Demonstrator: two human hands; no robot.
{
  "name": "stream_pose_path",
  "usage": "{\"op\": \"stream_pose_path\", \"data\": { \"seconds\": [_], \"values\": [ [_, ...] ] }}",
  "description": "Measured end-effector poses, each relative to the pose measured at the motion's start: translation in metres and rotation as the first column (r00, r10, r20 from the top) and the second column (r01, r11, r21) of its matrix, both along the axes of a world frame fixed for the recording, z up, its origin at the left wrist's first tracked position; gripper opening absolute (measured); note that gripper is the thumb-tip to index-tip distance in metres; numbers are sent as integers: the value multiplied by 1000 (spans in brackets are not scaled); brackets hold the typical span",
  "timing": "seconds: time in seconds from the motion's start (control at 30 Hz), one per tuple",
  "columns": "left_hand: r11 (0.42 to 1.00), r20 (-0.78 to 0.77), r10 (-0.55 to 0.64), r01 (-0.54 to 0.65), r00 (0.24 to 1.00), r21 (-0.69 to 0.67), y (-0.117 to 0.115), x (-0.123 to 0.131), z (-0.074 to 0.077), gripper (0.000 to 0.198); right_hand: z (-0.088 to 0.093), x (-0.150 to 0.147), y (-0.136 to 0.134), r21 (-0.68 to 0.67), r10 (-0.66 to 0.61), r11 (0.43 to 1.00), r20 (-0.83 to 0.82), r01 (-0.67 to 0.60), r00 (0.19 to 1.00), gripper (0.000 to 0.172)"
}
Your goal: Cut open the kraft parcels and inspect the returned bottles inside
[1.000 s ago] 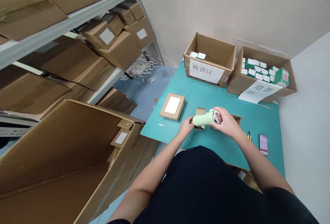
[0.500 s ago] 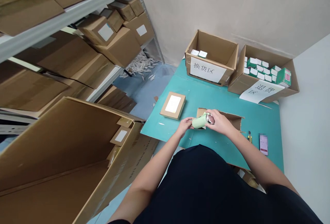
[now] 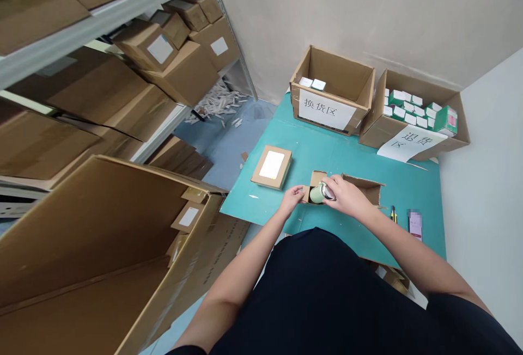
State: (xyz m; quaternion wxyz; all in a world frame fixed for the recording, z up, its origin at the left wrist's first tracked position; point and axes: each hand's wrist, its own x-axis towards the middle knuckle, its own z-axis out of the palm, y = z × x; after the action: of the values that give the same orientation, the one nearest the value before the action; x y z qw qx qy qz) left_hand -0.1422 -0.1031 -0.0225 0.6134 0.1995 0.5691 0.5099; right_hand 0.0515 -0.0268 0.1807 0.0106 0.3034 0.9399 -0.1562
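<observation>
My right hand [image 3: 347, 196] is closed around a light green insulated bottle [image 3: 316, 194] with a shiny metal end. The bottle lies tilted in the opening of a small open cardboard box [image 3: 370, 189]; its lower end is partly inside, and my fingers hide much of the rest. My left hand [image 3: 292, 200] pinches a side flap [image 3: 306, 194] of that box at its left end. Another flap [image 3: 317, 177] stands up behind the bottle.
A closed carton [image 3: 272, 165] with a white label lies left of the hands. A yellow-black utility knife [image 3: 393, 215] and a phone [image 3: 415, 225] lie to the right. Two labelled cardboard boxes, left [image 3: 333, 93] and right [image 3: 412, 121], stand behind. A large open carton [image 3: 102, 208] and loaded shelving [image 3: 122, 17] are left.
My right hand has lowered the bottle from above the box into its opening. My left hand has come off the bottle's end and now grips the flap. The view has shifted slightly.
</observation>
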Motion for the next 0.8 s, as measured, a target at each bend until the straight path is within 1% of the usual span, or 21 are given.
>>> {"op": "stream_pose_path", "data": {
  "seconds": [0.17,0.3,0.4,0.53,0.63,0.7,0.8],
  "values": [
    [1000,15,6,-6,1000,4,-1,1,1,40,-6,-4,-5,7,-14,1000,78,13,997,56],
    [1000,18,14,-14,1000,7,-2,4,1,40,-18,-8,-10,11,-1,1000,170,-1,985,54],
    [1000,7,11,-11,1000,13,-2,6,2,41,-34,-12,-10,29,41,998,190,-47,981,56],
    [1000,-18,17,-17,1000,0,-2,7,3,42,-63,-19,-5,68,120,989,176,-134,977,58],
    [1000,-27,28,-28,999,-5,-2,6,4,42,-84,-22,-3,78,143,984,188,-160,972,59],
    [1000,-41,29,-29,999,-7,-3,5,5,41,-94,-23,-3,81,150,982,192,-168,970,59],
    [999,-49,41,-41,998,-10,-5,4,6,39,-103,-22,-4,90,157,981,175,-174,972,62]
  ]
}}
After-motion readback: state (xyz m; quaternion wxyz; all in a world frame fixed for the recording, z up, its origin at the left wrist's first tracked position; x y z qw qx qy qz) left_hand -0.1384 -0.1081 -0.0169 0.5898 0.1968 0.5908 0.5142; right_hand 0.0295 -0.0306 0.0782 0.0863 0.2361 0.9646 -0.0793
